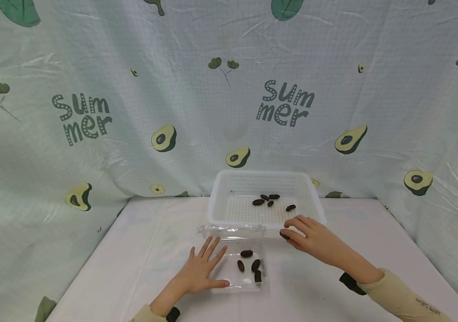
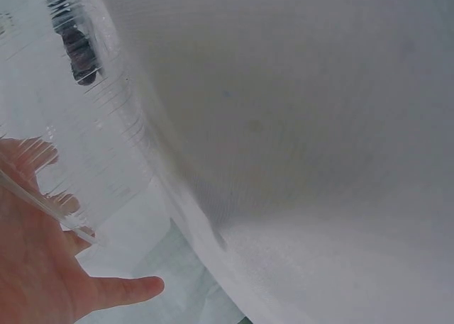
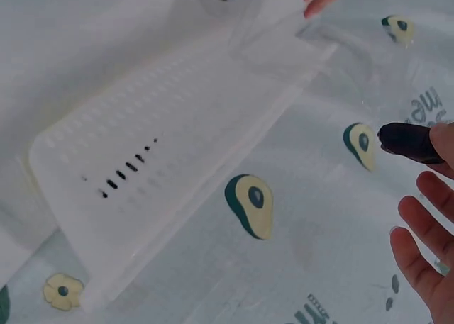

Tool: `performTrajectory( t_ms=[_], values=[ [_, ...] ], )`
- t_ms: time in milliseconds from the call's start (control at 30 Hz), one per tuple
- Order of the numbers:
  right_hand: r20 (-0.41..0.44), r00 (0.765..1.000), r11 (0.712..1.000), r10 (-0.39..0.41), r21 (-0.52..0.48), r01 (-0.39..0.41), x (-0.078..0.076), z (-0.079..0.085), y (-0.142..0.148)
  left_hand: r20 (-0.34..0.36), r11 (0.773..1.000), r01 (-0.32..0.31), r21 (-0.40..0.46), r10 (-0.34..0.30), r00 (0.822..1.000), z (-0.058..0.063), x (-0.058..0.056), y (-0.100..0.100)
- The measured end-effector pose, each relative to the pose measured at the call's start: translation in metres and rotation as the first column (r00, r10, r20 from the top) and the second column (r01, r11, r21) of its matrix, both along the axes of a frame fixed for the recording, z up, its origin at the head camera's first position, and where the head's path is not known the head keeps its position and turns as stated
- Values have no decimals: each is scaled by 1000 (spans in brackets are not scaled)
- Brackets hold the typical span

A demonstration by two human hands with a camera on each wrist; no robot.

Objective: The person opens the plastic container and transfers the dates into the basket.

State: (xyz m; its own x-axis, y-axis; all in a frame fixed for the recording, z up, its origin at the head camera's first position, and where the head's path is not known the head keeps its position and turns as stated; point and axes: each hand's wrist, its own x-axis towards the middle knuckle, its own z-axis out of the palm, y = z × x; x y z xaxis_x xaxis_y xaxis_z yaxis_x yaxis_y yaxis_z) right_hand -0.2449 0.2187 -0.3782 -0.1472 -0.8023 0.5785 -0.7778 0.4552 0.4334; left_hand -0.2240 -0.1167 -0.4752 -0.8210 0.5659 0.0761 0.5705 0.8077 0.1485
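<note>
In the head view my right hand (image 1: 319, 239) pinches a dark, oval date (image 1: 284, 235) between thumb and fingertip, close to the front right of a white basket (image 1: 266, 173). The right wrist view shows the same date (image 3: 411, 142) sticking out past the thumb, other fingers spread apart. My left hand (image 1: 196, 273) lies with fingers spread over the left side of a clear plastic box (image 1: 246, 287). Its hinged lid (image 1: 233, 231) is folded back toward the basket. Several dates (image 1: 246, 253) lie inside the box, on its right half. Several more dates (image 1: 258, 202) lie on the basket's perforated floor.
The basket stands at the back of a white-covered table (image 1: 152, 250), directly behind the clear box. A printed curtain (image 1: 196, 103) with avocados and lettering hangs behind the table and along both sides.
</note>
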Motion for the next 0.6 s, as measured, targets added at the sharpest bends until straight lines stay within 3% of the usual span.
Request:
performTrajectory(
  t_ms=[300, 600],
  values=[
    [-16, 1000, 999, -19, -28, 18, -43, 15, 19, 18, 1000, -9, -11, 9, 1000, 2, 1, 1],
    [-29, 998, 998, -50, -29, 49, -84, 19, 22, 38, 1000, -22, -17, 23, 999, 3, 1, 2]
  ],
)
